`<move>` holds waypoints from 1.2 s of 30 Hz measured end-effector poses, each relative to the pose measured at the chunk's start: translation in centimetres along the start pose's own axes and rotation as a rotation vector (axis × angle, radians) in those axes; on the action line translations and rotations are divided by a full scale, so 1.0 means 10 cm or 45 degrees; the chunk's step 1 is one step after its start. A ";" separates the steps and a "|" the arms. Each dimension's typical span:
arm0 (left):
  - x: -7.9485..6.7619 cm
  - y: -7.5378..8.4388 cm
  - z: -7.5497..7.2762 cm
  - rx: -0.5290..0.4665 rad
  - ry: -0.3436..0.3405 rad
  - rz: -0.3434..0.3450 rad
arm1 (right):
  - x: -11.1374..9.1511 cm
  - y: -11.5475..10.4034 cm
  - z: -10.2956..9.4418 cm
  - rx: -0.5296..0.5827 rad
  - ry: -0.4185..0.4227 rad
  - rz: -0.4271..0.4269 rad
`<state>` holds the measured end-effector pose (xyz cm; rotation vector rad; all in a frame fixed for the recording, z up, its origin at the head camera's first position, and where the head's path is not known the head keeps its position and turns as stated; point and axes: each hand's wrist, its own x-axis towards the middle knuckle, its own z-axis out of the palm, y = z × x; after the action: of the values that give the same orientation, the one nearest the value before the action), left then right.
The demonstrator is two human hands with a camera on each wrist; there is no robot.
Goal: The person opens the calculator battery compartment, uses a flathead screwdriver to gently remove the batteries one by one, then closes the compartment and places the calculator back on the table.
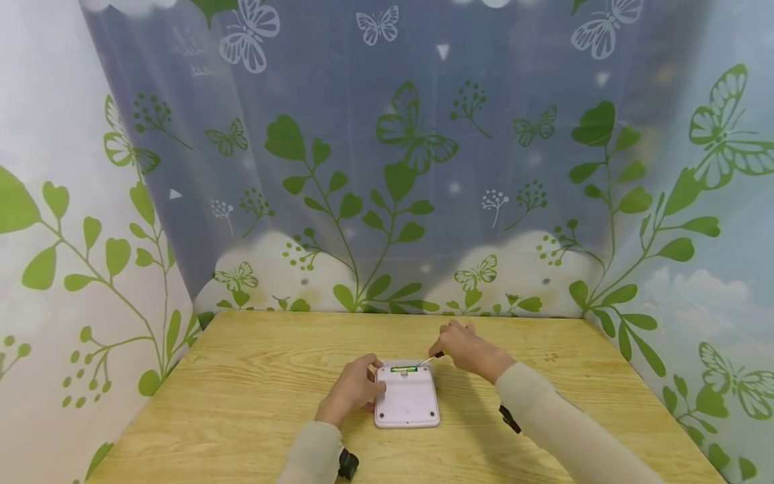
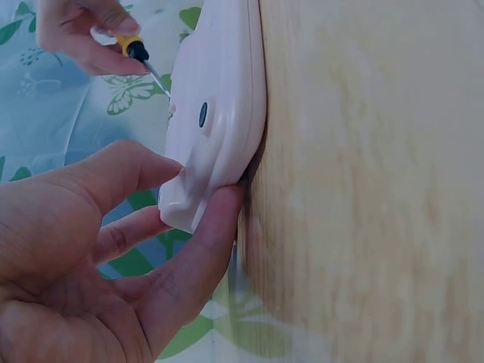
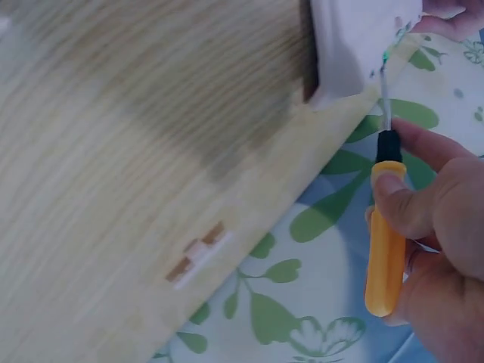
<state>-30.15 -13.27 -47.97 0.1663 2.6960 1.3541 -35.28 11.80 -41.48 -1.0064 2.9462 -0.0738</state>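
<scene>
A flat white device (image 1: 406,400) lies underside up on the table, dark round feet at its corners. Near its far edge an uncovered slot shows a green battery (image 1: 403,369). My left hand (image 1: 353,388) grips the device's left edge; in the left wrist view the thumb is on the upper face, other fingers at the rim. My right hand (image 1: 468,349) holds a screwdriver (image 3: 387,234) by its yellow handle with a black collar. The screwdriver's thin metal shaft slants down to the right end of the battery slot, its tip right at the green battery.
The wood-grain table (image 1: 260,376) extends around the device. A small brown-and-white patch (image 3: 197,255) shows on the tabletop near its far edge. A curtain (image 1: 363,222) printed with leaves and butterflies hangs behind the table, with similar sheets on both sides.
</scene>
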 end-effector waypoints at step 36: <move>0.02 -0.02 0.00 -0.021 -0.012 -0.014 | -0.01 -0.08 -0.09 -0.163 0.032 -0.057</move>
<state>-30.32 -13.32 -48.15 0.1556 2.6735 1.3686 -34.75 11.29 -40.58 -1.0942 2.9845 0.1029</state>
